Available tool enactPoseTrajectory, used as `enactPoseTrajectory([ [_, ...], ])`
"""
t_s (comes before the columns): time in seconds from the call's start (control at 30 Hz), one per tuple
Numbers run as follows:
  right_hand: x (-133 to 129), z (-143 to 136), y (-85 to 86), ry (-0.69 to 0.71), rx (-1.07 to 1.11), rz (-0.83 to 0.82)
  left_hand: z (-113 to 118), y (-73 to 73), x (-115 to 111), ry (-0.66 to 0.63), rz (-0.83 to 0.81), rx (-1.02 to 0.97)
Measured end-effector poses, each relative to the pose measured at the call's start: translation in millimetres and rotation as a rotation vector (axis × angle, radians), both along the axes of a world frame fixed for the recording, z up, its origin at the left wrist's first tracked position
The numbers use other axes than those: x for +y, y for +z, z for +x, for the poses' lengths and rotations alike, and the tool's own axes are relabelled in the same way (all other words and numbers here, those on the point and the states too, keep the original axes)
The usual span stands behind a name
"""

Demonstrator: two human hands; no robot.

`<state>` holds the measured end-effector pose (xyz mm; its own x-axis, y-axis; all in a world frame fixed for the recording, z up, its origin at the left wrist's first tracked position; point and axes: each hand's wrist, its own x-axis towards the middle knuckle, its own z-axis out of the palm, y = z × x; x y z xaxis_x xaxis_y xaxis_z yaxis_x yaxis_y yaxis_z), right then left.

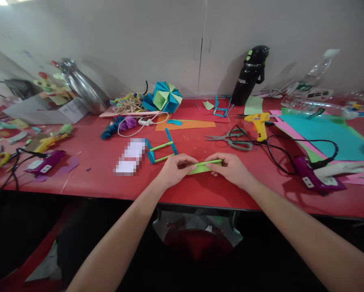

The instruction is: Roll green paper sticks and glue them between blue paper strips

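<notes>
Near the table's front edge, my left hand (pixel 178 169) and my right hand (pixel 230 168) pinch a strip of light green paper (pixel 202 167) between thumbs and fingers, one at each end. Its upper edge looks rolled or folded over. Just left of my left hand lies a small frame of blue strips and green paper sticks (pixel 161 147). Behind my right hand rest grey-handled scissors (pixel 230 139), their blades pointing left.
A yellow glue gun (pixel 259 125) with a black cord stands behind purple power strip (pixel 317 176). Coloured paper sheets (pixel 330 132) lie at the right. A black bottle (pixel 250 77), a blue-green paper ball (pixel 163 98) and a steel jug (pixel 81 87) stand along the wall.
</notes>
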<state>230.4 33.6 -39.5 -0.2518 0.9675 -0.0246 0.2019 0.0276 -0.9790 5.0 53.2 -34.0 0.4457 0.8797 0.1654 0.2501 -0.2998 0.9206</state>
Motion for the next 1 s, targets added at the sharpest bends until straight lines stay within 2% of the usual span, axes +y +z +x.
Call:
enactPoseTrajectory([
  [0.37, 0.3, 1.4, 0.6, 0.000, 0.025, 0.005, 1.1, -1.2, -0.6, 0.015, 0.048, 0.021],
  [0.57, -1.7, 2.0, -0.4, -0.014, 0.037, 0.061, 2.6, 2.3, -3.4, -0.026, -0.163, -0.003],
  [0.77, -1.3, 0.7, 1.1, -0.007, 0.029, 0.030, 2.2, -0.9, -1.6, 0.001, -0.034, 0.009],
  [1.0, 0.2, 0.1, 1.3, 0.012, 0.039, 0.003, 2.0, -1.8, -2.2, 0.025, -0.089, -0.063],
])
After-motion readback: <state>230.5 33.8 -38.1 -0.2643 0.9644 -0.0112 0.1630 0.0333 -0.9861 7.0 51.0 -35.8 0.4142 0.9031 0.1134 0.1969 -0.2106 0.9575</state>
